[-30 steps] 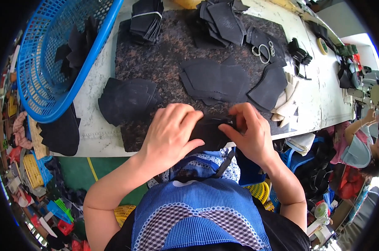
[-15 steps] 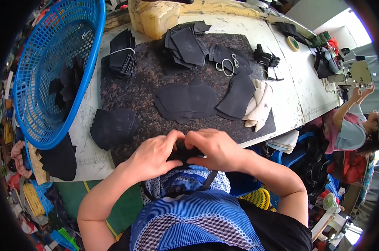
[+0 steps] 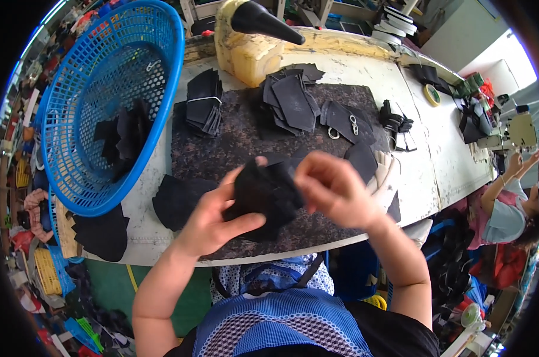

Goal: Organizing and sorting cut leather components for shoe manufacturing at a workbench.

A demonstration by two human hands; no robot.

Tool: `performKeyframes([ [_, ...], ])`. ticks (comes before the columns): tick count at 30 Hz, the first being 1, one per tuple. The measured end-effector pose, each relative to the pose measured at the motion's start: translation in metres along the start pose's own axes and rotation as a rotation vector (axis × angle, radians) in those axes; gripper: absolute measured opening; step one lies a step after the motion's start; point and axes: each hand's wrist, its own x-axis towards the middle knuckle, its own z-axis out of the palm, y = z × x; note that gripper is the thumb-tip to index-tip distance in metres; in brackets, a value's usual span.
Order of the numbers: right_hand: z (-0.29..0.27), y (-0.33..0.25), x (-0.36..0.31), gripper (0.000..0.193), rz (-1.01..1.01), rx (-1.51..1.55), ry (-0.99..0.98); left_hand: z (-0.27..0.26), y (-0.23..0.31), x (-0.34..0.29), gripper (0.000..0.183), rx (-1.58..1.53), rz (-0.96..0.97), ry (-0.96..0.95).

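Note:
Black fabric pieces [image 3: 266,199] are held up over the front of the dark speckled board [image 3: 239,107]. My left hand [image 3: 216,211] grips them from the left, thumb across the front and fingers behind. At their right edge my right hand [image 3: 338,190] has its fingers curled and pinched together, slightly blurred; the exact grip is partly hidden. A stack of black pieces [image 3: 183,199] lies left of my left hand. Just beyond my right hand are another black piece [image 3: 361,159] and a rolled cream cloth [image 3: 385,172].
A blue plastic basket [image 3: 177,89] with black pieces stands at the left. Farther back are a tied black bundle [image 3: 204,104], a larger pile [image 3: 290,101], metal rings [image 3: 354,125] and a yellowish container [image 3: 251,59]. A tape roll [image 3: 432,95] lies right. Another person [image 3: 501,214] sits at far right.
Both hands have risen from the table's front edge to over the board, bringing the black pieces into plain sight. My right hand has moved away from my left. The view has shifted.

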Motion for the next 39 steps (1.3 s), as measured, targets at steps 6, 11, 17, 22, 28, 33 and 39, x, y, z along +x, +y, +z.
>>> performKeyframes([
  [6, -0.011, 0.035, -0.011, 0.013, -0.015, -0.116, 0.077, 0.001, -0.006, 0.012, 0.035, -0.130, -0.176, -0.304],
  [11, -0.012, -0.012, -0.022, 0.051, -0.022, 0.680, -0.118, -0.020, -0.021, 0.020, 0.030, 0.563, 0.005, -0.031],
  [17, 0.010, -0.001, -0.016, 0.047, -0.520, -0.779, -0.037, -0.019, -0.010, 0.034, 0.033, 0.330, 0.019, -0.010],
  [22, 0.025, -0.010, -0.018, 0.053, -0.482, -0.584, -0.174, 0.014, -0.017, 0.039, 0.040, 0.776, 0.262, 0.046],
  [28, 0.009, -0.001, -0.013, 0.040, -0.378, -0.319, 0.459, 0.007, -0.006, 0.039, 0.026, 0.318, 0.175, 0.124],
  [33, -0.028, 0.000, 0.007, 0.020, -0.068, 0.060, 0.261, 0.007, -0.016, 0.044, 0.033, 0.442, 0.292, 0.077],
  [39, -0.211, -0.006, 0.099, 0.020, -0.198, 0.052, 0.759, -0.092, -0.013, 0.038, 0.032, 0.495, 0.211, 0.554],
])
